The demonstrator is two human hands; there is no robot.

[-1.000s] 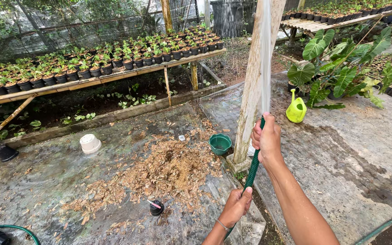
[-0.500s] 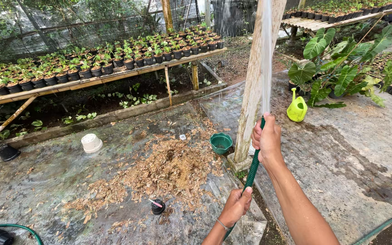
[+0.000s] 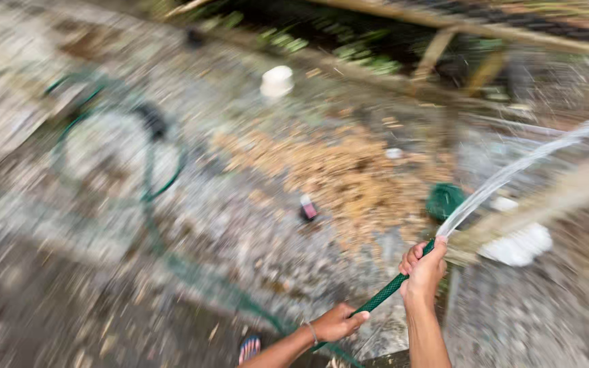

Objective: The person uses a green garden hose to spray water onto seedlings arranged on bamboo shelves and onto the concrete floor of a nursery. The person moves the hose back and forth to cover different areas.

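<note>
My right hand [image 3: 423, 268] grips the end of a green garden hose [image 3: 384, 293], and a jet of water [image 3: 512, 175] shoots from it up and to the right. My left hand [image 3: 337, 322] holds the same hose lower down, near the bottom of the view. The hose runs back across the wet concrete floor [image 3: 103, 272] and lies in a loop [image 3: 117, 150] at the left. The whole picture is smeared by motion.
A heap of dry brown leaves [image 3: 339, 170] lies on the floor, with a green pot [image 3: 444, 200] at its right and a white pot [image 3: 277, 80] beyond it. A small dark object [image 3: 307, 208] sits near the heap. A wooden plant bench [image 3: 472, 27] runs along the back.
The view has swung left and down and gone blurred. The water jet, which rose straight up, now slants to the right. Both hands keep their hold on the hose.
</note>
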